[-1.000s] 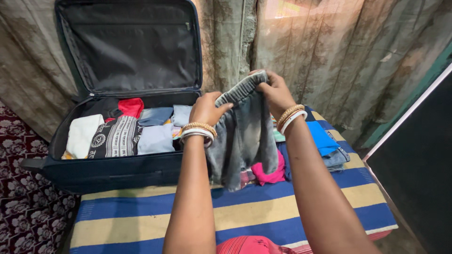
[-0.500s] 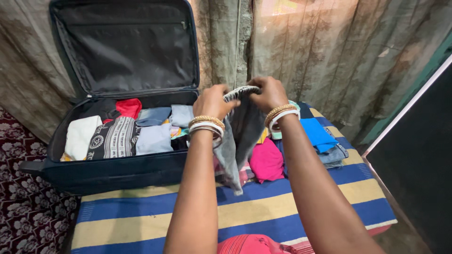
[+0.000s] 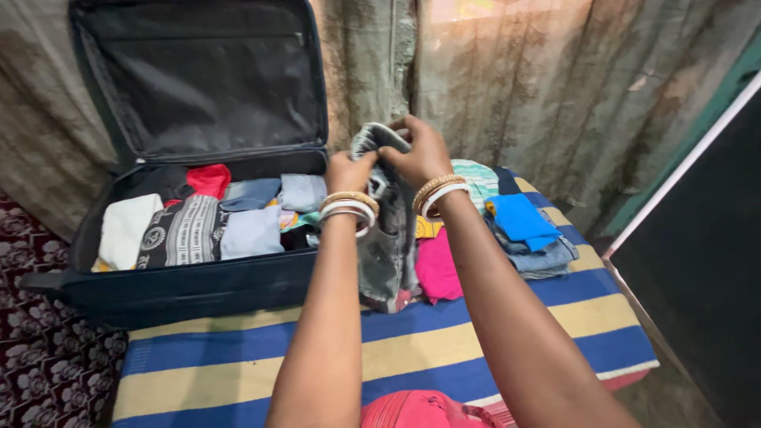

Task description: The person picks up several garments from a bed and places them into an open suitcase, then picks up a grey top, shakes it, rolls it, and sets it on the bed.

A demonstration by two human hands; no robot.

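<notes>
Grey, faded shorts (image 3: 386, 238) hung folded lengthwise from both hands, the left hand (image 3: 349, 172) and right hand (image 3: 420, 150) pinching the waistband close together. Below them lay the clothes pile (image 3: 507, 230) on the striped bed (image 3: 396, 349); the open suitcase (image 3: 190, 230) sat to the left. A loose pinch risked the fold slipping open, or the dangling hem dragging the pile askew.
</notes>
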